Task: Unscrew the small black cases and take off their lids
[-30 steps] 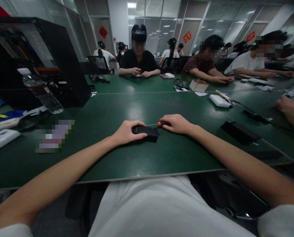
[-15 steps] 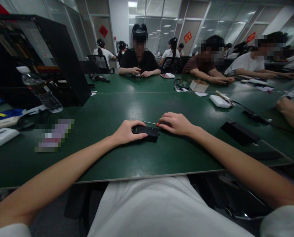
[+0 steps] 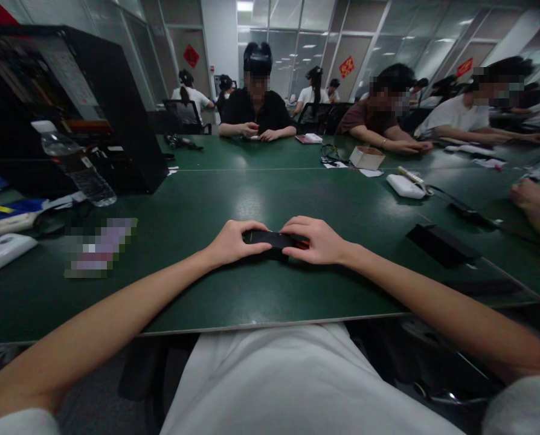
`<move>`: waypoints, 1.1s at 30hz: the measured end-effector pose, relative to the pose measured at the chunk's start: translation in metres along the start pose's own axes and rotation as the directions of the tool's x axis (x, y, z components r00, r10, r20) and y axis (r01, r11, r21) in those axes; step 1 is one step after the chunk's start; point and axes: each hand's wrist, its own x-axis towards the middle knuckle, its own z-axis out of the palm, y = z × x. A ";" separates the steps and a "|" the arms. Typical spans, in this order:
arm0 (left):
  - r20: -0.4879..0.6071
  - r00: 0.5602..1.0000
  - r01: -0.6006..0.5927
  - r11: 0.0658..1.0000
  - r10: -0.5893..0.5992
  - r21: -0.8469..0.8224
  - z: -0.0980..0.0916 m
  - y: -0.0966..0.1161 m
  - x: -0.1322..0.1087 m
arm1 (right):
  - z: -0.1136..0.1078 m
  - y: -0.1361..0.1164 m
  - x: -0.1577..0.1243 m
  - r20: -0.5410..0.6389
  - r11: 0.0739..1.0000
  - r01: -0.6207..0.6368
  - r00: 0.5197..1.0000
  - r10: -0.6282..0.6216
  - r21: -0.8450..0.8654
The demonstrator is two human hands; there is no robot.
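Note:
A small oblong black box (image 3: 272,240) lies on the green table in front of me, its kind not clear. Its left end is in the grip of my left hand (image 3: 230,243), thumb on the near side and fingers on the far side. My right hand (image 3: 321,240) closes around the right end in the same way. Tucked in the right palm is a screwdriver (image 3: 303,244) with a black and orange handle, mostly hidden by the fingers; its metal shaft does not show.
To the left are an open black computer case (image 3: 129,115), a water bottle (image 3: 77,163) and a white device (image 3: 7,257). A similar black block (image 3: 442,244), a white charger-like item (image 3: 406,186) and cables lie right. Other people sit across the green table (image 3: 252,296).
My right hand has come slightly nearer and left, from beside the box onto its right end. The screwdriver has turned into the palm, its shaft no longer showing. My left hand stays put.

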 end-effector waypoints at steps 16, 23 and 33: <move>-0.010 0.999 0.037 0.998 -0.037 -0.044 0.001 0.000 0.000 | -0.002 -0.004 0.002 -0.006 0.995 -0.070 0.997 0.071 0.069; -0.001 0.999 0.040 0.998 -0.040 -0.040 0.000 0.001 0.001 | -0.002 -0.004 0.002 -0.006 0.994 -0.062 0.998 0.062 0.088; -0.014 0.998 0.059 0.997 -0.060 -0.052 -0.002 0.004 0.002 | -0.001 -0.002 0.003 0.009 0.991 -0.075 0.997 0.074 0.112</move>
